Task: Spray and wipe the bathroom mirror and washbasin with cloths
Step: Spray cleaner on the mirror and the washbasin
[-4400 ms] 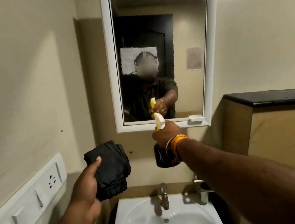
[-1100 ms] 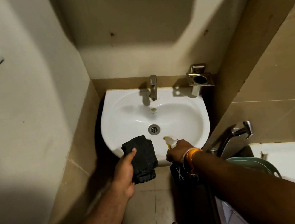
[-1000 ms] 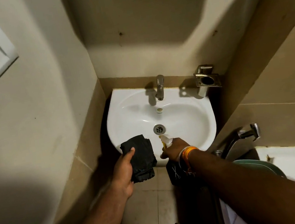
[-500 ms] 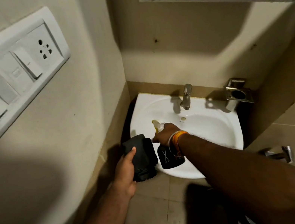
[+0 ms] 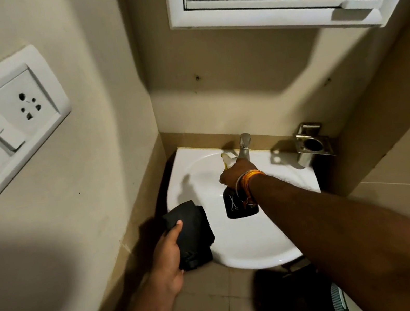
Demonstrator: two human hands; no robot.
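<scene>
Both hands are full over the white washbasin [image 5: 245,252]: left hand [image 5: 168,255] grips a black cloth [image 5: 192,229], right hand [image 5: 237,174] a spray bottle [image 5: 237,204].

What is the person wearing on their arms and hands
Both forearms are bare, with no sleeves or gloves showing. The right hand has orange thread bands and a thin pale bangle at the wrist. The left hand shows nothing worn.

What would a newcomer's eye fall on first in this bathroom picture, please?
Probably the right hand gripping a dark spray bottle over the white washbasin, close to the tap. Next, the left hand holding a folded black cloth at the basin's left edge.
</scene>
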